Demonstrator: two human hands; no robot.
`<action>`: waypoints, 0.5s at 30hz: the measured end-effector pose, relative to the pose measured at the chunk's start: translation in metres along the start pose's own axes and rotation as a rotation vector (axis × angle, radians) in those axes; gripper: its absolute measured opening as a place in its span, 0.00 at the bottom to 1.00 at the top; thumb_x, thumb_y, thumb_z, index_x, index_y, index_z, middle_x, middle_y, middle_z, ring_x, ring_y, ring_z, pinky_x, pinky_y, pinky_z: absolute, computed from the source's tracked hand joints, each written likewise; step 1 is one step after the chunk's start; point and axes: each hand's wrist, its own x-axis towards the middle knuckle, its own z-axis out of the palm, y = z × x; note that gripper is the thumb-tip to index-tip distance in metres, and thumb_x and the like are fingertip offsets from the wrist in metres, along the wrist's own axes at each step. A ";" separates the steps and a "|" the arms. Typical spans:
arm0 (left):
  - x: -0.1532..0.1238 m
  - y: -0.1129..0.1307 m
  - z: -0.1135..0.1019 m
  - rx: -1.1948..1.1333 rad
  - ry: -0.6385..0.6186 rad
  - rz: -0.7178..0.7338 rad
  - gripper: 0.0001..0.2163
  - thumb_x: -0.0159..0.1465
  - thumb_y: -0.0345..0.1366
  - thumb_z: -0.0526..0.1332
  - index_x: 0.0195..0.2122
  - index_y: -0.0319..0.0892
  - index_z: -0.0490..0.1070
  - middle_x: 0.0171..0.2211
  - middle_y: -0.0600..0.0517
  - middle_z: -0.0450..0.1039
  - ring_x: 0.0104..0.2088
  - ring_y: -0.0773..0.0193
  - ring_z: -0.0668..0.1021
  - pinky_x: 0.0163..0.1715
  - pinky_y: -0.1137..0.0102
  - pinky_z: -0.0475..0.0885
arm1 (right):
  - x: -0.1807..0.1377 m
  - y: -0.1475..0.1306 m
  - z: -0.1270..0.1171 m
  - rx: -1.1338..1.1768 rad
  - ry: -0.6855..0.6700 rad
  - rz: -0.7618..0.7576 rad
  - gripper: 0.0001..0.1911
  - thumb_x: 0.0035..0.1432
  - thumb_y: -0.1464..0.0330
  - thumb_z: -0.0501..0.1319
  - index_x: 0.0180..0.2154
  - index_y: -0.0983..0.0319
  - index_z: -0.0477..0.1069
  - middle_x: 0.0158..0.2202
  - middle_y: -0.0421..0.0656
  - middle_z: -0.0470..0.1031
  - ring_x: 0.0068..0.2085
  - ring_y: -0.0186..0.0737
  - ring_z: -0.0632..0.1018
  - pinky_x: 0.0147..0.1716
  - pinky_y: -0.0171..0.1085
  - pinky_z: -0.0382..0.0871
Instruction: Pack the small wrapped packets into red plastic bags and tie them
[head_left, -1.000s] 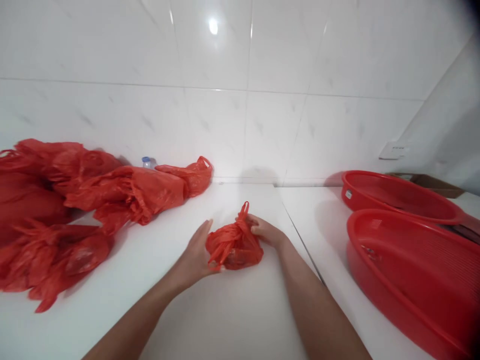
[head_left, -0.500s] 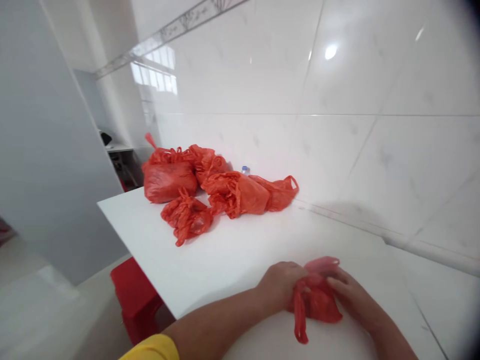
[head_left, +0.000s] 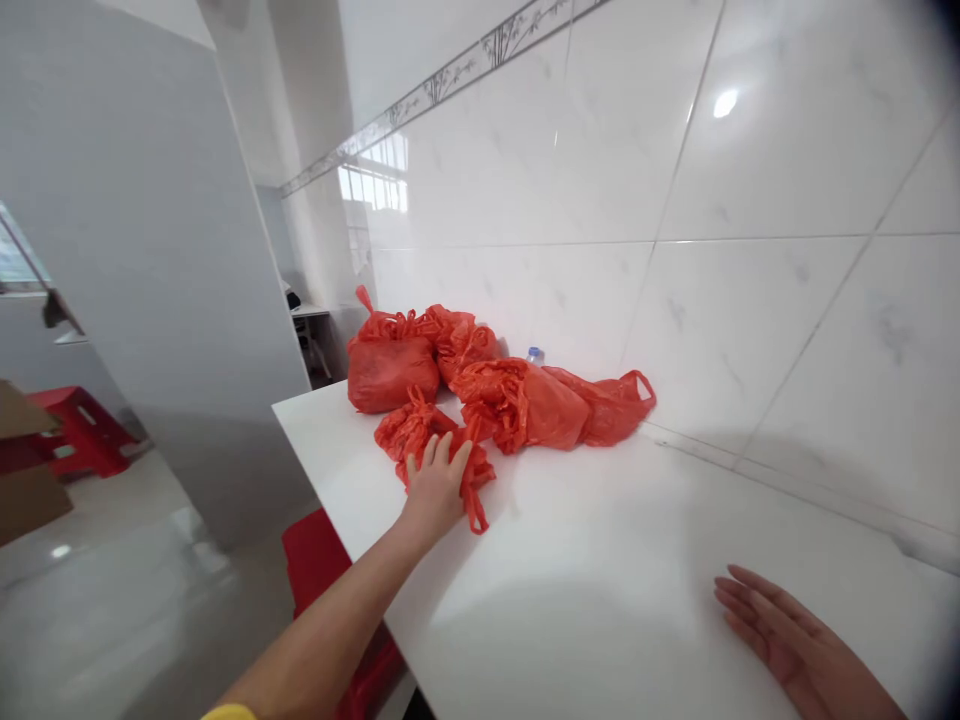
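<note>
My left hand [head_left: 437, 490] rests on a small red plastic bag [head_left: 481, 468] with tied handles, its fingers spread over the top. Part of that bag is hidden under the hand. Right behind it, touching, lies another knotted red bag [head_left: 397, 430]. At the lower right, my right hand [head_left: 787, 630] is held above the white table [head_left: 600, 600], fingers stretched out and nothing in it.
A full red bag [head_left: 394, 375], more red bags [head_left: 469, 345] and a long red bag [head_left: 555, 405] lie toward the tiled wall [head_left: 525, 280]. A blue-capped bottle [head_left: 534, 354] stands behind them. A red stool [head_left: 315, 550] is beside the table's left edge.
The small red bag has gone from both hands at the lower right to the heap at the left, under my left hand. My right hand has let go. The view has turned left.
</note>
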 end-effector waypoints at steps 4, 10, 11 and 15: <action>-0.006 -0.002 0.003 0.329 -0.209 0.145 0.43 0.42 0.45 0.71 0.61 0.53 0.56 0.67 0.44 0.43 0.65 0.37 0.46 0.55 0.35 0.39 | -0.004 -0.001 0.004 -0.025 0.026 0.001 0.31 0.40 0.58 0.71 0.47 0.60 0.70 0.48 0.50 0.74 0.55 0.53 0.71 0.52 0.41 0.69; 0.004 -0.016 0.002 0.376 -0.255 0.124 0.15 0.55 0.44 0.61 0.44 0.50 0.74 0.56 0.44 0.66 0.58 0.40 0.63 0.54 0.38 0.46 | -0.006 -0.001 0.006 -0.052 0.025 -0.020 0.29 0.43 0.57 0.69 0.47 0.60 0.69 0.49 0.49 0.74 0.55 0.51 0.71 0.52 0.39 0.69; 0.006 -0.021 0.001 0.384 -0.247 0.098 0.13 0.56 0.42 0.60 0.42 0.49 0.75 0.53 0.44 0.68 0.56 0.40 0.65 0.54 0.39 0.48 | -0.006 -0.001 0.006 -0.057 0.021 -0.020 0.29 0.43 0.57 0.70 0.47 0.60 0.69 0.49 0.49 0.74 0.55 0.51 0.71 0.52 0.39 0.69; 0.014 -0.036 -0.009 0.353 -0.304 0.008 0.18 0.50 0.42 0.65 0.43 0.48 0.75 0.55 0.41 0.66 0.58 0.36 0.61 0.52 0.40 0.53 | -0.007 -0.003 0.009 -0.083 0.020 -0.025 0.29 0.43 0.58 0.70 0.47 0.60 0.69 0.49 0.48 0.74 0.54 0.50 0.72 0.51 0.38 0.71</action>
